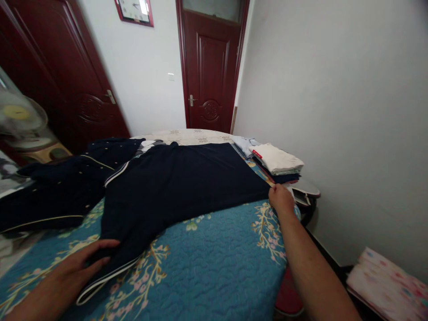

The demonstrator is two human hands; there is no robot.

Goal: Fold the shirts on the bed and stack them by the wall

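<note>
A navy short-sleeved shirt (187,178) with white-striped sleeve cuffs lies spread sideways over a blue floral quilted cover (214,263). Its hem end points right, while one sleeve reaches toward me at the lower left. My right hand (281,199) is closed on the near hem corner, pinching the fabric. At the near sleeve, my left hand (80,267) rests against the cloth with thumb and forefinger apart. The other fingers of that hand are mostly hidden.
Dark dotted clothing (67,178) lies in a heap on the left. Folded clothes (277,160) are stacked at the right edge, near the wall. A fan (20,116) stands at far left, and a pink patterned item (388,281) is low on the right.
</note>
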